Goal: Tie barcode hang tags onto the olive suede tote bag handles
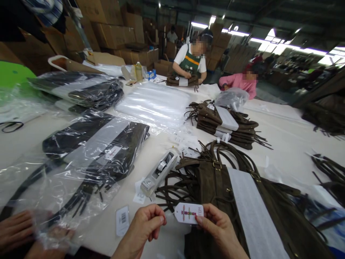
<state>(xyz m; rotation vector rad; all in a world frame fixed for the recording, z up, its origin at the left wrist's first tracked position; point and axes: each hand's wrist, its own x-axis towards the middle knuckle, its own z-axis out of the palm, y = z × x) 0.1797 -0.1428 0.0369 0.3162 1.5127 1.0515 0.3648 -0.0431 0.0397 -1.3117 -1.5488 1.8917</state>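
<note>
Head cam: right hand (219, 225) has thumb and forefinger closed on one end of a printed white tag (187, 213), in front of the brown bag (215, 180). Left hand (144, 228) sits just left of the tag, fingers curled, thumb by forefinger; can't tell if anything's pinched. Barcode card (122, 221) beside it, tape dispenser (151, 181) beyond.

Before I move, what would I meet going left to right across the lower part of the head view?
Another person's hands → barcode card → left hand → printed tag → right hand.
</note>
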